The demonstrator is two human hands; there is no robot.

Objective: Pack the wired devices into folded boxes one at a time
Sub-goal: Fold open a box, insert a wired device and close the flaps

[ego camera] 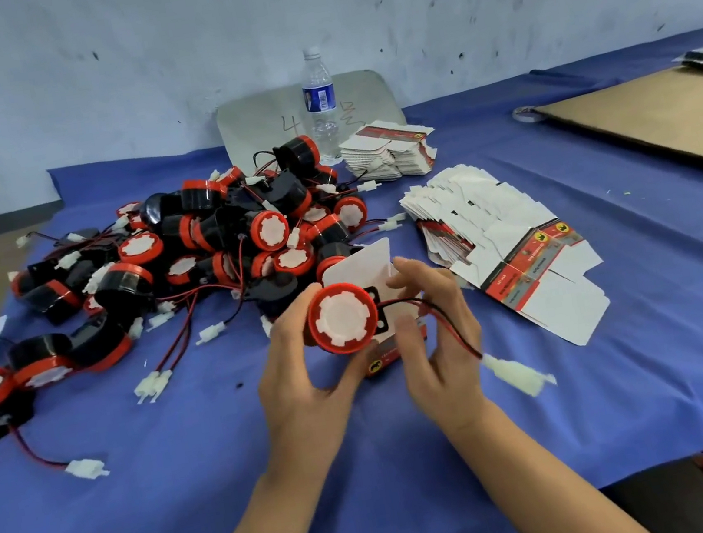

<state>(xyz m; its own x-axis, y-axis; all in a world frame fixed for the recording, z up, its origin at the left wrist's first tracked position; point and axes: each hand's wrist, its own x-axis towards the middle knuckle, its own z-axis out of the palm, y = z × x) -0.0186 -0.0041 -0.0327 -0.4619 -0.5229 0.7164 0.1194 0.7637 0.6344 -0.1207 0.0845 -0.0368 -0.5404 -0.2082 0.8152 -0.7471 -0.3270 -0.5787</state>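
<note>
Two bare hands, the left hand and the right hand, with slim fingers. The left forearm and right forearm are slender and uncovered down to the lower edge of the view; the right hand's fingers show blurred

the blue cloth is matt and a bit creased. the devices are shiny red and black plastic. the flat boxes are thin card, white and smooth. the bottle is clear plastic. the brown board is dull cardboard.
</note>
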